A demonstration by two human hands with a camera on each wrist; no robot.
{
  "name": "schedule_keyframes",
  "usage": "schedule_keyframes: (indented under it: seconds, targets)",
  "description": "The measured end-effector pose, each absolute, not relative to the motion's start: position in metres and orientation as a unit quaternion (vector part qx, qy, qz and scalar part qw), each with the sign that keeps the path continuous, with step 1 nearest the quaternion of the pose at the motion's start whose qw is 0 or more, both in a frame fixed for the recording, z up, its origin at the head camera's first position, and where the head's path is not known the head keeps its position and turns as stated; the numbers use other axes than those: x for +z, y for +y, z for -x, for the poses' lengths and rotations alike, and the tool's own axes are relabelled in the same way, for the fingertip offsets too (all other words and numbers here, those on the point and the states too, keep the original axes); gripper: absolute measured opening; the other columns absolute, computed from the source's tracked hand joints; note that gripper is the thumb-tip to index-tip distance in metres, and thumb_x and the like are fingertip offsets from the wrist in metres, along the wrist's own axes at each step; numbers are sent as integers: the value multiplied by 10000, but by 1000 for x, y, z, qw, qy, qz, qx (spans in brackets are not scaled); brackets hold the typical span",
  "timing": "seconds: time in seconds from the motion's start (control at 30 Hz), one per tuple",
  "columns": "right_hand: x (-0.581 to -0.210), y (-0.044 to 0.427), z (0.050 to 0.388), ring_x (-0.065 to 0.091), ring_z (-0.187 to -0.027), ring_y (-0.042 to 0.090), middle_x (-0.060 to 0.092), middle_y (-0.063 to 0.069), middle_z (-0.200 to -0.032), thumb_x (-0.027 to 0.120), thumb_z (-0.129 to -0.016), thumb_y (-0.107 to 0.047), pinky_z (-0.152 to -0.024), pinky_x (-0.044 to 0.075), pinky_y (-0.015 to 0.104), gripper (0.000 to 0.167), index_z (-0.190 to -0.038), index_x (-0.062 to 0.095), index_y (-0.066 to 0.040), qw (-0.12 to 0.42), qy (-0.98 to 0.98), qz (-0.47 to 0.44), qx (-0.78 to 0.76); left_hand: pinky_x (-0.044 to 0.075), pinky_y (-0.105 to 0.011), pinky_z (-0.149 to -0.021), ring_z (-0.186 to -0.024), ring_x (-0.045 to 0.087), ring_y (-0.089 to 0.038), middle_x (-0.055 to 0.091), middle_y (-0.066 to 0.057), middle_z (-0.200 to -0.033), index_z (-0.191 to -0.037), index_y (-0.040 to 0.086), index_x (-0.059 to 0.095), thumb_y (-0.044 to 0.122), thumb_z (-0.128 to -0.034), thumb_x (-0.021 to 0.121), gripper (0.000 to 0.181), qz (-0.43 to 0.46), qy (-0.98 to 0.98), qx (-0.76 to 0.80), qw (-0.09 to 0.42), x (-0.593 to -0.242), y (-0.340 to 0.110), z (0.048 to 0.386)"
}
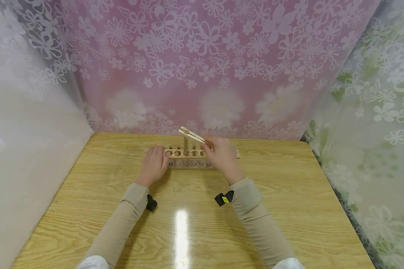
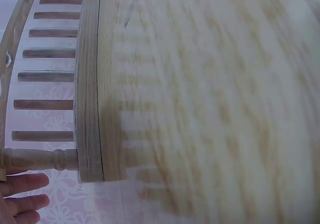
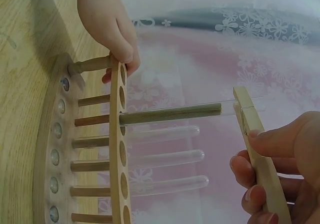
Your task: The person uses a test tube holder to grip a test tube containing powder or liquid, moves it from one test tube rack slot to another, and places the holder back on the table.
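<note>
A wooden test tube rack (image 1: pixel 192 158) stands near the back of the table, with holes in its upper bar and pegs behind. My left hand (image 1: pixel 153 161) holds the rack's left end, thumb on the upper bar in the right wrist view. The right hand (image 1: pixel 225 155) grips a wooden test tube clamp (image 3: pixel 257 149). Across the upper end of a clear test tube (image 3: pixel 228 108) lies the clamp's tip; whether it pinches the glass I cannot tell. That tube sits over a wooden peg (image 3: pixel 170 113). Several other clear tubes (image 3: pixel 172 158) stand beside it, rounded ends up.
The wood-grain table (image 1: pixel 121 231) runs to a pink flowered curtain (image 1: pixel 202 74) behind. Pale flowered sheets hang at the left (image 1: pixel 27 112) and right (image 1: pixel 373 149). Black wrist cameras (image 1: pixel 224 198) sit on both sleeves.
</note>
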State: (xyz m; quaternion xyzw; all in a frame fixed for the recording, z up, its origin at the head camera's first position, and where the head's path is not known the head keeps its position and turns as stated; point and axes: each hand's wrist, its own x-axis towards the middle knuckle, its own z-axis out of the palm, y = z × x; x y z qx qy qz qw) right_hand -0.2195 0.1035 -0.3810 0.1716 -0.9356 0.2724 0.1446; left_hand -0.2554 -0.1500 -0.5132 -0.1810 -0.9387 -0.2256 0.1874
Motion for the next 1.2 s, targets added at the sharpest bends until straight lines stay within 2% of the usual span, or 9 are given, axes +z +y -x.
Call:
schedule_keyframes:
  seconds: [0.1,0.3,0.5,0.73,0.9,1.2]
  targets:
    - [-385,104,219,340,-394,121,747,44,-895,666,-960,-211,-397,274,271,229,-1153,743,-113,147,-935,-173,272,414,-557,-993,-1083,543,-421,577,-253,-1128,-1103,-50,530,148,-1016,330,295,182,-938,-224,190,-514,-150,255]
    - [-392,106,218,333,-397,116,746,55,-906,649,-972,-241,-400,261,265,280,-1204,724,-103,140,-938,-167,270,413,-556,-997,-1089,544,-419,576,-248,-1132,-1102,-44,529,158,-1019,320,302,181,-939,-225,186,-514,-149,253]
    - [-399,108,217,298,-373,103,745,42,-863,652,-970,-204,-370,252,246,245,-1174,732,-94,119,-935,-165,292,406,-542,-1015,-1109,537,-419,573,-253,-1143,-1127,-54,530,147,-1017,337,300,177,-941,-226,180,-512,-149,253]
    - [-408,108,217,329,-379,99,708,17,-784,661,-963,-218,-364,260,240,212,-1127,750,-116,114,-938,-160,286,390,-536,-1032,-1111,530,-420,570,-252,-1135,-1124,-58,528,148,-1015,324,309,177,-941,-227,178,-512,-149,254]
    - [-413,108,216,353,-389,103,735,42,-875,663,-962,-233,-373,259,243,251,-1173,739,-121,110,-943,-152,276,386,-538,-1040,-1120,531,-414,571,-249,-1145,-1132,-57,530,158,-1021,322,319,176,-942,-225,176,-512,-149,255]
    - [-416,107,216,403,-421,123,707,33,-810,673,-954,-208,-384,285,255,245,-1173,738,-117,95,-947,-142,273,386,-540,-1038,-1109,536,-413,574,-247,-1139,-1121,-53,531,162,-1011,307,329,180,-939,-229,183,-514,-150,255]
